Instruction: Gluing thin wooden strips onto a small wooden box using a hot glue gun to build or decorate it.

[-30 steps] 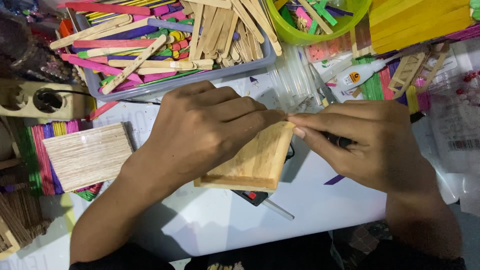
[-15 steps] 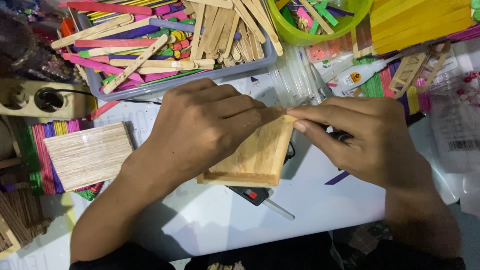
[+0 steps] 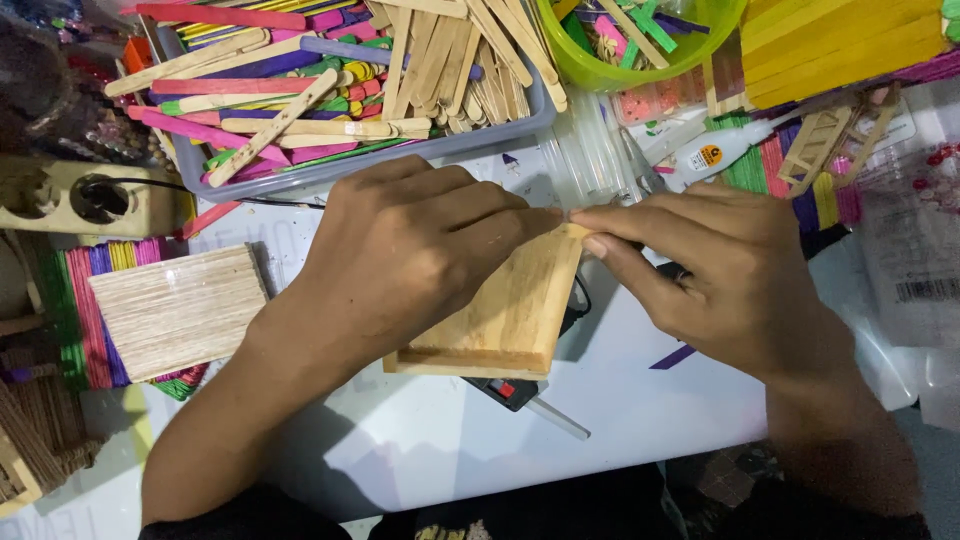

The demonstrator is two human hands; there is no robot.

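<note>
Two hands are pressed on a wooden stick panel (image 3: 505, 310) at worktop centre: left hand (image 3: 420, 250) flat, right hand (image 3: 700, 260) pinching its one-o'clock corner. An edge is seemingly being fixed; steady pressure is called for next.

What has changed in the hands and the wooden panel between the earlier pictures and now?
Very little. The right hand slid its fingertips slightly left along the top edge of the wooden stick panel, meeting the left hand. The left hand stayed pressed flat on the panel; nothing was let go. The tray of sticks stayed put.
</note>
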